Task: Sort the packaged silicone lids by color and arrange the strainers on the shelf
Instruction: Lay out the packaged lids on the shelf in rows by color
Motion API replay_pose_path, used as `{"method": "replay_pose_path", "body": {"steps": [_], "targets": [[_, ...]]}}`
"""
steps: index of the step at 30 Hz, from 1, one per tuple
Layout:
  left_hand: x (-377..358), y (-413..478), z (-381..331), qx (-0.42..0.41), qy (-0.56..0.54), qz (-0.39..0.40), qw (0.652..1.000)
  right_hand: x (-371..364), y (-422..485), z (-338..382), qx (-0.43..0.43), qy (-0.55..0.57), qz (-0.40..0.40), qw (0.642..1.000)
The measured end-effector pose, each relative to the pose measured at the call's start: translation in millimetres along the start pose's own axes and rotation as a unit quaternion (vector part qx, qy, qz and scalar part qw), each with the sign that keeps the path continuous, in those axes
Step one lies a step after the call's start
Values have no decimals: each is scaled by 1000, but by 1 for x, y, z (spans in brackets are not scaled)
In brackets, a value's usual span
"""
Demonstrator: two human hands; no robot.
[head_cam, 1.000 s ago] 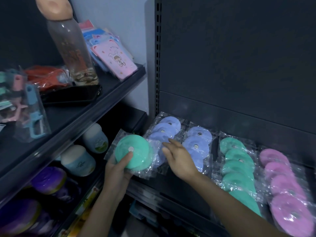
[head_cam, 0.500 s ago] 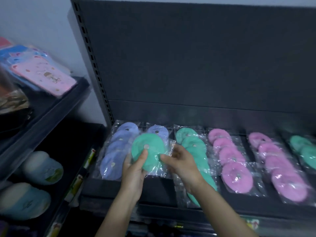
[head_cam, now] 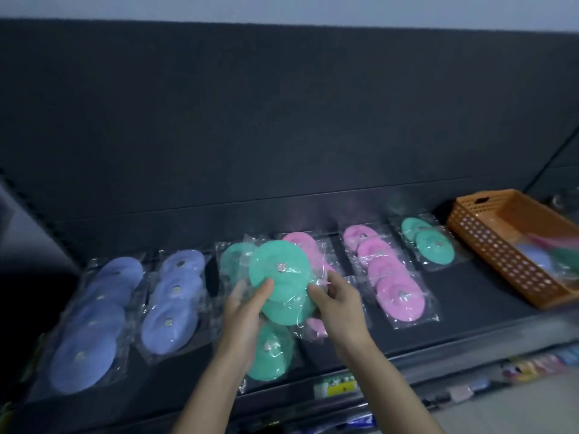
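Head view, single frame

1. Green lid pack (head_cam: 282, 283): clear wrapper, teal silicone discs overlapping, raised above the shelf (head_cam: 470, 308) near frame centre. Left hand (head_cam: 247, 311) holds it at its 8 o'clock edge, thumb across the front, fingers behind. Right hand (head_cam: 338, 305) pinches the wrapper at its 4 o'clock edge.
2. Second green pack (head_cam: 271, 355): flat on the shelf, directly below the held one, at 6 o'clock, partly covered by the left hand.
3. Two blue packs: far-left blue pack (head_cam: 94, 324) and inner blue pack (head_cam: 172, 302), side by side at 9 o'clock of the held pack.
4. Pink pack, rear (head_cam: 300, 242): partly hidden behind the held pack, at 1 o'clock.
5. Pink pack, open view (head_cam: 388, 277): at 3 o'clock, just beside the right hand.
6. Small green pack (head_cam: 429, 242): at 2 o'clock, between the pink pack and the basket.
7. Orange perforated basket (head_cam: 488, 245): far right end of the shelf; contents blurred, colours blue, green and pink
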State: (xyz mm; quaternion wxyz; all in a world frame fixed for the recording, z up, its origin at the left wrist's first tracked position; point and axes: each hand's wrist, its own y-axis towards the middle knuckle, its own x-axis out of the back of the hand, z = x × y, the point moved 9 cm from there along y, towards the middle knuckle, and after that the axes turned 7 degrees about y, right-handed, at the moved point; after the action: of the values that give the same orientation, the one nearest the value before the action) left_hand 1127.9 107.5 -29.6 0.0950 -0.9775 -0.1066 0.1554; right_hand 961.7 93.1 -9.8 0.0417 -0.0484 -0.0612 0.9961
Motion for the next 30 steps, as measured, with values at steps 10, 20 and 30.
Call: {"method": "replay_pose_path", "body": {"steps": [10, 20, 30], "targets": [[-154, -2, 54, 44, 92, 76, 992, 180, 26, 17, -6, -22, -33, 999], [-279, -6, 101, 67, 244, 76, 964, 334, 51, 27, -39, -13, -61, 997], [-341, 17, 117, 93, 146, 33, 984, 410, 69, 32, -44, -13, -160, 986]]}}
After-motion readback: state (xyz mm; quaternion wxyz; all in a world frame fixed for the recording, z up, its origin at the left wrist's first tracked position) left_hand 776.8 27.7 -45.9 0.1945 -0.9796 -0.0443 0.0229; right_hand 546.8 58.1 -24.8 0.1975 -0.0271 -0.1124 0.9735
